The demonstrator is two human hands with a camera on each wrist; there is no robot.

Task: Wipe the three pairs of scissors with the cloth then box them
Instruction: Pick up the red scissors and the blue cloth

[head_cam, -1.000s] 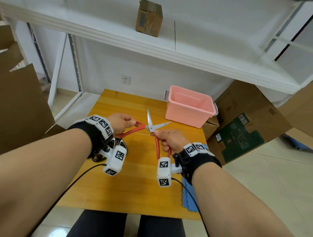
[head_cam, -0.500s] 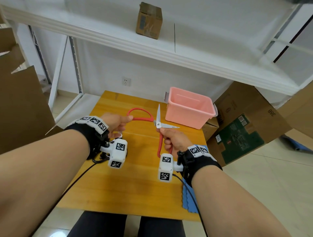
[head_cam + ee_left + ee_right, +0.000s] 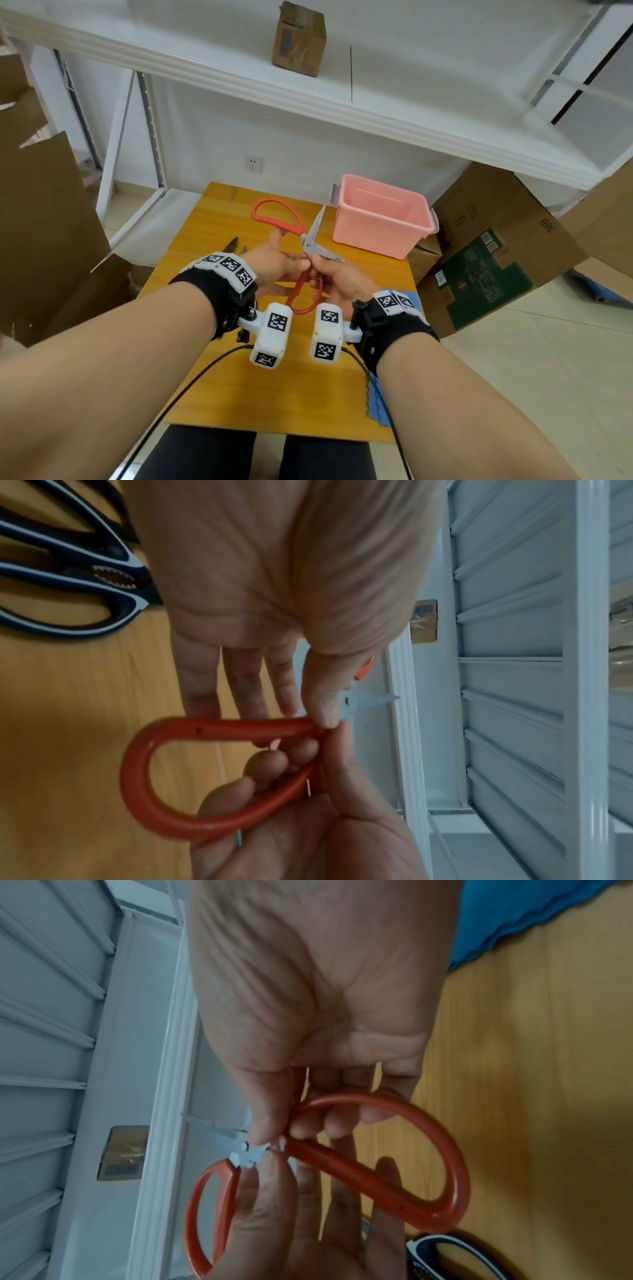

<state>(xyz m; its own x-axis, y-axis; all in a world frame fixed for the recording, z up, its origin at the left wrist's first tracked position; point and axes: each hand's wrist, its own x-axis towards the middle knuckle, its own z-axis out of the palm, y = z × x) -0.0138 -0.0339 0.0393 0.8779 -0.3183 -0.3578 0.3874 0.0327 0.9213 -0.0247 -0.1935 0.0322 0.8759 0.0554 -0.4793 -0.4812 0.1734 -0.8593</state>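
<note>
Scissors with black handles point(image 3: 233, 244) lie on the table point(image 3: 219, 394) at your far left, only the blades showing past your left wrist; in the left wrist view two black pairs seem to lie there together, but I cannot count them for sure. Your left hand point(image 3: 274, 260) comes next: its fingers point(image 3: 202, 680) are almost straight and support the red scissors point(image 3: 308, 240) near the pivot, while the thumb presses there. The red scissors are held up above the table, blades spread wide apart. Your right hand point(image 3: 337, 279) has its fingers point(image 3: 330, 1123) curled through the lower red loop and grips it. Further right, the cloth point(image 3: 409, 299) lies flat on the table edge under your right wrist, and no hand holds it. The pink box point(image 3: 382, 219) stands at the far right corner, and nothing is visible inside it. I judge that the wiping is not yet started or just in preparation, and all the boxing is left to do.
</note>
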